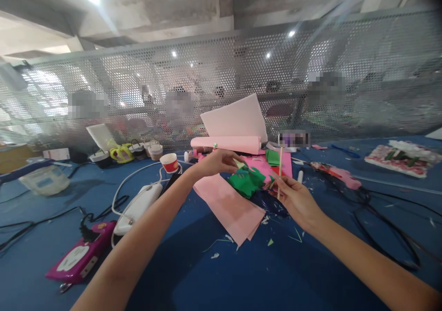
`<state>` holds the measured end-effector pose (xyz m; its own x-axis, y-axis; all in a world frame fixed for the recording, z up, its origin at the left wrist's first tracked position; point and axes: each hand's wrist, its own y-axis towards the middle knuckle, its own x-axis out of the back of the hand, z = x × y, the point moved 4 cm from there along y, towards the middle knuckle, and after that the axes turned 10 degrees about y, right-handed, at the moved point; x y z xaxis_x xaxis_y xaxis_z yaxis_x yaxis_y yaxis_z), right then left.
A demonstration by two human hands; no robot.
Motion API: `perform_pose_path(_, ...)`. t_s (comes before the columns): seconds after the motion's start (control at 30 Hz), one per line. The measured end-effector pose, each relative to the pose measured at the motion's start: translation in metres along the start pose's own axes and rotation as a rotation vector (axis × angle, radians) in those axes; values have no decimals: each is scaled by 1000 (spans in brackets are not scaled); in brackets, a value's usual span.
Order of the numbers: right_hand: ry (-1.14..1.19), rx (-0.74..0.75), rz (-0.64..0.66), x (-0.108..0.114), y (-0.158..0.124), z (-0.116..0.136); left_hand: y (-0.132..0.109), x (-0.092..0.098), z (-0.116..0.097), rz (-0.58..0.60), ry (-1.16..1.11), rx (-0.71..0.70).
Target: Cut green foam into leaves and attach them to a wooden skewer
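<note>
- Our right hand (297,203): grip clamped on one thin, pale, straight stick (281,164), which we record as standing nearly upright.
- Our left hand (221,161): fingers bent, tips at a small pale yellow scrap (239,164); we cannot tell whether the grip is clamped on it.
- Crinkled green paper pieces (247,183): one heap between our hands (the edges overlap too much for us to count).
- Flat pale pink paper sheet (231,205): layered, lying slantwise on our side of the heap.
- Thick pale pink roll (226,143): beyond our left hand, lying crosswise, with a large white sheet (238,115) rising behind it.
- Red paper cup (169,165), white inside: upright, to the left of our left hand.
- Magenta plastic socket box (83,256): near left, dark plug attached.
- Blue tabletop (207,283): carries all the above papers, strewn with small clippings.
</note>
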<state>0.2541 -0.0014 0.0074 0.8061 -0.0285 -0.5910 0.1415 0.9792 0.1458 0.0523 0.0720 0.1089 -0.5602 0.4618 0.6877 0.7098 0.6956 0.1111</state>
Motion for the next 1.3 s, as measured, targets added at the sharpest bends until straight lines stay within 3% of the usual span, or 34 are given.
perform_pose_path(0.1, 14, 44, 6, -3, -1, 3, 3, -6, 7, 62, -146, 81)
perform_pose_path(0.27, 35, 73, 10, -7, -2, 6, 8, -3, 16, -154, -38, 158)
perform_pose_path(0.53, 90, 33, 27, -12, -4, 8, -3, -10, -21, -151, 107, -204)
perform_pose_path(0.67, 149, -1, 60, -15, -6, 7, -6, -20, -30, -118, 371, -280)
perform_pose_path(0.8, 154, -40, 96, -18, -8, 7, -5, -28, -31, -238, 624, -276)
perform_pose_path(0.9, 140, -46, 123, -19, -10, 6, -2, -34, -30, -290, 650, -290)
perform_pose_path(1.03, 111, -75, 148, -20, -11, 2, 2, -38, -27, -269, 504, -388)
perform_pose_path(1.17, -85, 17, 147, -16, -8, 7, 0, -25, -28, -418, 425, -400)
perform_pose_path(1.3, -611, 269, 137, -7, -3, 22, -8, -10, -40, -569, 549, -405)
